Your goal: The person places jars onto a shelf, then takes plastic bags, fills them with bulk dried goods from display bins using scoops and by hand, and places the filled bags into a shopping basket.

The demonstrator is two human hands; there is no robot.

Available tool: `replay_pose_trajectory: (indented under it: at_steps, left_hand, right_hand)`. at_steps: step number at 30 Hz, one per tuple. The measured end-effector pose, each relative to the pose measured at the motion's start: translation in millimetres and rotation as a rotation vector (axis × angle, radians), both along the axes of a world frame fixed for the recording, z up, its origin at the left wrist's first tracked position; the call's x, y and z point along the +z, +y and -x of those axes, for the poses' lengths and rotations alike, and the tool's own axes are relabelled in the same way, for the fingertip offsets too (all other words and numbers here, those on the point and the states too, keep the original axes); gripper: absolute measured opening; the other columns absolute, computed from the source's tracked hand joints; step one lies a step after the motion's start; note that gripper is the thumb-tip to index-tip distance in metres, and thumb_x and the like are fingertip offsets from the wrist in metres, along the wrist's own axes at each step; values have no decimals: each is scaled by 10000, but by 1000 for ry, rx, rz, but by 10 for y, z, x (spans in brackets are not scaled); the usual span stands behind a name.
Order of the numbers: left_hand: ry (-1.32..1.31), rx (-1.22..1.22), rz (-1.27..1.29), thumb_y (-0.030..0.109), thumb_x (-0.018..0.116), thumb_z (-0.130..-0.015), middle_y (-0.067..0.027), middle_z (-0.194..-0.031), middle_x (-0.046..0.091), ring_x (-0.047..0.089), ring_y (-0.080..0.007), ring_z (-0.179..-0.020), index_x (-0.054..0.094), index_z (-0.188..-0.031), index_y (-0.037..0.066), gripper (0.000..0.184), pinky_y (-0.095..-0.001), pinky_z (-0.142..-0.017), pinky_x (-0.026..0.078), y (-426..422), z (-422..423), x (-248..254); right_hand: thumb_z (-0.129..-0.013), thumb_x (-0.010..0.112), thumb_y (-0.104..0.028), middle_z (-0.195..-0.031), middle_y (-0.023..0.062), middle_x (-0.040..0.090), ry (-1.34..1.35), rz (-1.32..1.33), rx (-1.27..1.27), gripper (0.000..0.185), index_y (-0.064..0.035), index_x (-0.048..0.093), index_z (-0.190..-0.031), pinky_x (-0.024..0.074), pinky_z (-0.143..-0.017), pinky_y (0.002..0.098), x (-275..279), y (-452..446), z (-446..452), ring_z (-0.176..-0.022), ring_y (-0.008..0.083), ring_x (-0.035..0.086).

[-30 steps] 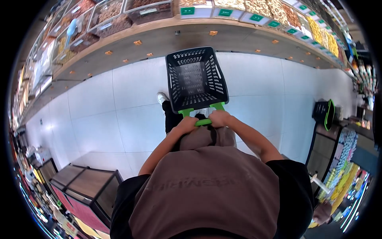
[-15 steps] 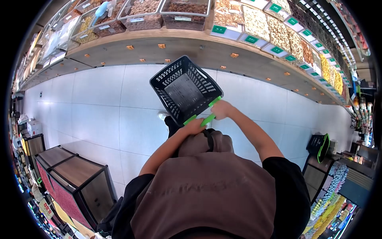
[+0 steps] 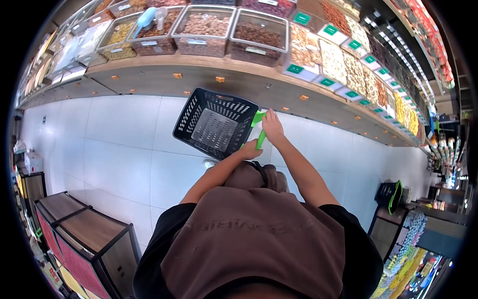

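Note:
A black perforated basket (image 3: 215,128), with nothing in it, stands in front of me, turned so that its handle end faces right. Its green handle (image 3: 260,139) is in both my hands. My left hand (image 3: 250,149) is closed round the lower end of the handle, near my body. Farther forward, my right hand (image 3: 272,125) grips the upper end, beside the green arm that joins the basket's rim.
A long wooden counter (image 3: 164,61) curves across the front, bearing clear bins of nuts (image 3: 204,31) and dried goods. Wood-topped display cases (image 3: 89,224) stand at the lower left. Another black basket (image 3: 388,194) is at the right.
The basket has swung round to the left, from straight ahead to a slant. My right hand has moved forward while my left stays near my body. More of the counter's bins show.

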State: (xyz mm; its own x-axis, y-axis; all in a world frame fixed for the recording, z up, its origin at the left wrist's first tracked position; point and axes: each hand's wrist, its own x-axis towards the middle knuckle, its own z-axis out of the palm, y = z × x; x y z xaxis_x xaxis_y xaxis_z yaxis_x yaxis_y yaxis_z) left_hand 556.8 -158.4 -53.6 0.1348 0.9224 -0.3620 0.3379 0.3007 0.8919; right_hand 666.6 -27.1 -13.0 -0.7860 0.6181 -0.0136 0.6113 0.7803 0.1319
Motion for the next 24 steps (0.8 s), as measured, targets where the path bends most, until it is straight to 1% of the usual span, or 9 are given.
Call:
replay_pose_trajectory:
  at_steps: [5, 10, 15, 18, 19, 20, 22, 23, 24]
  left_hand:
    - [19, 122, -50, 249, 664, -832, -146, -838, 693, 701, -287, -814, 603, -953, 10, 275, -393, -758, 538, -93, 731, 46]
    - [173, 392, 38, 273, 650, -811, -250, -989, 676, 643, -427, -982, 620, -988, 7, 321, -504, -854, 502, -225, 1339, 150]
    - [241, 679, -50, 268, 660, -799, -268, -888, 681, 649, -482, -875, 641, -1008, 6, 335, -534, -795, 516, -138, 1931, 112]
    - [305, 806, 76, 295, 690, -787, -263, -884, 686, 653, -479, -870, 657, -975, 8, 345, -533, -799, 518, -8, 2367, 245]
    - [336, 819, 94, 316, 706, -780, -268, -892, 687, 657, -469, -881, 683, -925, 12, 337, -535, -808, 521, 18, 2521, 205]
    - [342, 829, 103, 316, 706, -780, -268, -892, 687, 657, -469, -881, 683, -925, 12, 337, -535, -808, 521, 48, 2696, 239]
    - [414, 885, 269, 324, 704, -784, -264, -872, 688, 663, -460, -870, 708, -887, 24, 318, -540, -801, 525, -30, 2975, 339]
    - [438, 918, 280, 314, 687, -796, -261, -861, 689, 669, -455, -853, 720, -871, 35, 291, -537, -792, 534, -61, 3112, 400]
    - [456, 941, 291, 314, 687, -796, -261, -861, 689, 669, -455, -853, 720, -871, 35, 291, -537, -792, 534, -85, 3311, 376]
  right_hand:
    - [-878, 550, -68, -1397, 282, 481, -78, 12, 54, 300, 63, 597, -1144, 347, -1137, 447, -83, 91, 833, -1380, 397, 398]
    - [-884, 551, -82, -1417, 297, 465, -136, 13, 117, 322, 56, 602, -1171, 342, -1139, 454, -58, 71, 1750, -1402, 406, 372]
    - [-874, 558, -107, -1364, 308, 515, -158, 3, 242, 300, 50, 670, -1104, 365, -1101, 506, -104, 51, 2613, -1363, 472, 401]
    - [-857, 578, -137, -1346, 310, 531, -166, -27, 270, 328, 51, 686, -1103, 365, -1080, 556, -157, 17, 3180, -1348, 479, 416]
    - [-832, 597, -159, -1280, 271, 596, -203, -154, 318, 306, 8, 731, -1051, 391, -1035, 561, -110, -13, 3353, -1321, 452, 456]
    - [-832, 597, -159, -1280, 271, 596, -198, -147, 330, 306, 8, 731, -1051, 391, -1035, 561, -83, 27, 3548, -1321, 452, 456]
    - [-805, 612, -144, -1160, 208, 663, -130, -73, 647, 213, -42, 766, -909, 446, -980, 522, -8, 35, 3865, -1259, 426, 515]
    - [-767, 638, -162, -985, 133, 722, -58, -63, 762, 159, -111, 777, -825, 481, -910, 479, 36, 98, 4054, -1122, 372, 617]
    - [-767, 638, -162, -985, 133, 722, -38, -57, 785, 159, -111, 777, -825, 481, -910, 479, 78, 163, 4315, -1122, 372, 617]
